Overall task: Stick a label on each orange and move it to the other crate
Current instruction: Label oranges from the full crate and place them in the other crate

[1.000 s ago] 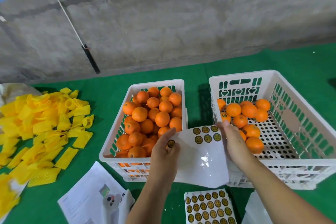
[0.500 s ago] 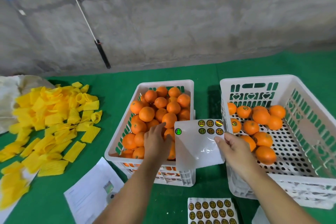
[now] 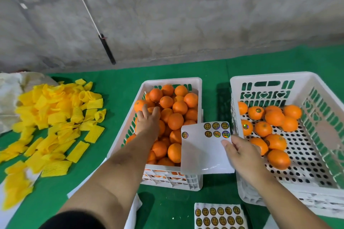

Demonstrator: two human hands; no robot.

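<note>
left hand (image 3: 149, 120) lies spread on round oranges (image 3: 175, 121) in the full white plastic crate (image 3: 198, 102); right hand (image 3: 240, 152) pinches the glossy white label sheet's (image 3: 202, 152) edge.

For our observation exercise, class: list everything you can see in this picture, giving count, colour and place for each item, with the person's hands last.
Left crate: one, white, centre, heaped with oranges.
Right crate: one, white, right, partly filled.
Oranges: too many to count in the left crate, about a dozen in the right; orange.
Held label sheet: one, white, seven round labels left, between the crates.
Full label sheet: one, bottom edge.
Foam nets: a pile, yellow, left on the green cloth.
Papers: white, bottom left.
Rod: one, black-ended, leaning on the grey wall.
Left hand: on the oranges in the left crate.
Right hand: pinches the held label sheet.
</note>
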